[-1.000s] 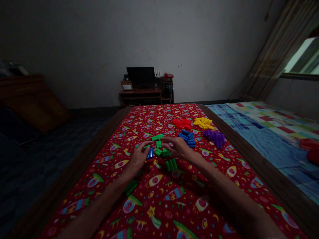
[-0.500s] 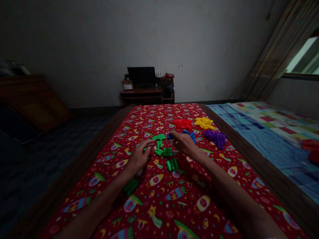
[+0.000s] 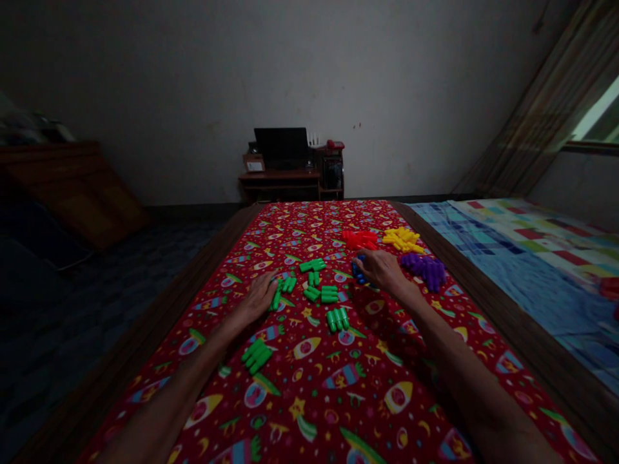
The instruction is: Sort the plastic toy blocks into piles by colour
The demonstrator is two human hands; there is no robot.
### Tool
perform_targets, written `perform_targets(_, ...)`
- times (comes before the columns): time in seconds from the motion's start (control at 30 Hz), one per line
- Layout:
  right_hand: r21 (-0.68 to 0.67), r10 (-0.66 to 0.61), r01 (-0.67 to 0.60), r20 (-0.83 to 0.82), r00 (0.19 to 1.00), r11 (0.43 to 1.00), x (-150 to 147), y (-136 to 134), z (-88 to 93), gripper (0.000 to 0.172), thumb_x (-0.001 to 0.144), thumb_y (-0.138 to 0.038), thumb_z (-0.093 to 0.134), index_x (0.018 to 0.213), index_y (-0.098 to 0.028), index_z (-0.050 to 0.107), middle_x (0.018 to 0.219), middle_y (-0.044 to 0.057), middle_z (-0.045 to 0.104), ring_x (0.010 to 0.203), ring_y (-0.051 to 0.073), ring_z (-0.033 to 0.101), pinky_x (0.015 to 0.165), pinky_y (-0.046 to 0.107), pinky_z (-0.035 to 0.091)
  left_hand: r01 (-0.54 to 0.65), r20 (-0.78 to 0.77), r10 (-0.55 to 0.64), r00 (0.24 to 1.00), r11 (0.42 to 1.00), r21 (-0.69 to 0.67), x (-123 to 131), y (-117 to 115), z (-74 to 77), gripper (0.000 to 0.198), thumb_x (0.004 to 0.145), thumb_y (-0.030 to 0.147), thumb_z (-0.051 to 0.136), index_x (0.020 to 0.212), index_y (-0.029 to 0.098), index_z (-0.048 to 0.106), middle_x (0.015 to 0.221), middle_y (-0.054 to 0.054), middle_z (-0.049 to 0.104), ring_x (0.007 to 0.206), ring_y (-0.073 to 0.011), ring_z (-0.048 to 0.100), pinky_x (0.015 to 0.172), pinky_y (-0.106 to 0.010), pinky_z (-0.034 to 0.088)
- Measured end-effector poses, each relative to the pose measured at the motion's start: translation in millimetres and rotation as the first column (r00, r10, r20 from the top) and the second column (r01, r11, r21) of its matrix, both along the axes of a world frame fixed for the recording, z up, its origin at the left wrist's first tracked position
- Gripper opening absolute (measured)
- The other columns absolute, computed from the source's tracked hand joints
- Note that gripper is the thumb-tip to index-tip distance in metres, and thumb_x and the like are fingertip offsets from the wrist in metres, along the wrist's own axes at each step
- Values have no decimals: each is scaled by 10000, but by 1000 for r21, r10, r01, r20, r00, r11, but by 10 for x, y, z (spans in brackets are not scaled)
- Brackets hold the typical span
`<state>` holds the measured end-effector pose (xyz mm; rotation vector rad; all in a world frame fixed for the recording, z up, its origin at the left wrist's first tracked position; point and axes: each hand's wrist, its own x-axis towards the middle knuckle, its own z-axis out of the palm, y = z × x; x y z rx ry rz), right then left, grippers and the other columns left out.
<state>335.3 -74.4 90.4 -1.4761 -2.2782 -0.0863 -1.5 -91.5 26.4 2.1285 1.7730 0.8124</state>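
Several small green pieces lie in groups on the red patterned cloth [image 3: 309, 386]. My left hand [image 3: 258, 298] rests at the left end of them, its fingertips touching a green piece [image 3: 276, 298]; whether it grips it is unclear. Over the small blue pile [image 3: 358, 270] is my right hand [image 3: 382, 267], fingers bent down and pressed together on blue pieces. Nearer to me are a green row [image 3: 337, 319] and a green group [image 3: 256, 356]. Behind and right of my right hand lie red pieces [image 3: 360, 240], yellow pieces [image 3: 403, 240] and purple pieces [image 3: 425, 269].
Past the table's far end stands a desk [image 3: 280, 175] with a dark monitor [image 3: 282, 147]. To the right is a bed with a blue and checkered cover [image 3: 493, 258]. A wooden cabinet [image 3: 77, 193] stands at the left.
My right hand has moved right, from beside the green pieces to the blue pile. My left hand has drawn left and down, uncovering green pieces. The view has shifted slightly.
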Motion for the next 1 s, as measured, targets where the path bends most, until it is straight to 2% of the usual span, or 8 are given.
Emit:
perform_targets(0.1, -27, 205, -208, -91, 975, 978, -296, -120, -179, 356, 961, -367, 411, 1089, -137, 652, 855, 111, 694, 791, 192, 623, 710, 281, 441, 71, 49, -70, 996, 998, 1, 136, -78, -55, 584, 905, 489, 260, 1306, 133, 493, 1354, -151, 545, 1295, -254, 466, 1111, -467, 331)
perform_targets(0.2, 1, 340, -346, -182, 922, 938, -577, -264, -469, 431, 962, -400, 410, 1265, -130, 555, 1231, 190, 598, 1137, 251, 556, 917, 378, 456, 146, 126, -145, 981, 989, -2, 240, -164, -20, 616, 929, 523, 234, 1362, 143, 452, 1399, -140, 514, 1316, -237, 452, 1124, -443, 323)
perform_targets(0.37, -47, 321, -349, -291, 901, 936, -811, -183, -787, 529, 975, -439, 340, 1427, -171, 399, 1492, 186, 348, 1413, 278, 277, 1106, 495, 317, 135, 209, -136, 968, 991, 21, 260, -21, 23, 678, 932, 552, 190, 1402, 118, 415, 1461, -143, 448, 1383, -219, 364, 1164, -410, 251)
perform_targets(0.53, -111, 238, -289, -331, 913, 951, -1040, 324, -664, 457, 991, -367, 326, 1363, -150, 479, 1393, 192, 484, 1349, 255, 394, 1105, 486, 305, 129, 160, -121, 980, 991, -38, 400, 462, 12, 687, 879, 590, 253, 1289, 119, 540, 1409, -147, 511, 1355, -244, 409, 1152, -448, 260)
perform_targets(0.63, -172, 342, -418, -346, 873, 892, -1107, 432, -552, 403, 1000, -292, 296, 1198, -126, 605, 1204, 162, 638, 1161, 210, 568, 1018, 391, 407, 230, 177, -210, 962, 967, -104, 471, 541, 64, 702, 852, 632, 250, 1183, 140, 626, 1319, -135, 597, 1284, -248, 499, 1119, -421, 326)
perform_targets(0.8, -188, 511, -639, -454, 730, 746, -827, 121, -510, 377, 908, -256, 489, 1260, -176, 596, 1211, 84, 660, 1075, 207, 615, 915, 319, 458, 443, 251, -401, 881, 885, -144, 366, 142, 228, 568, 897, 558, 299, 1189, 210, 639, 1237, -60, 664, 1169, -219, 596, 1035, -364, 434)
perform_targets(0.9, -250, 483, -607, -415, 771, 755, -643, -89, -502, 479, 811, -184, 579, 1289, -158, 581, 1146, 91, 682, 982, 215, 636, 855, 320, 473, 476, 173, -451, 876, 866, -151, 349, -138, 279, 466, 892, 498, 400, 1189, 235, 644, 1204, -47, 682, 1120, -222, 620, 997, -348, 461)
perform_targets(1.0, -268, 426, -540, -384, 819, 798, -593, -218, -482, 500, 773, -161, 608, 1273, -165, 591, 1058, 84, 699, 885, 195, 634, 804, 310, 477, 407, 27, -406, 914, 910, -80, 451, -308, 231, 421, 810, 460, 568, 1159, 241, 656, 1225, -69, 661, 1146, -260, 588, 1027, -395, 427)
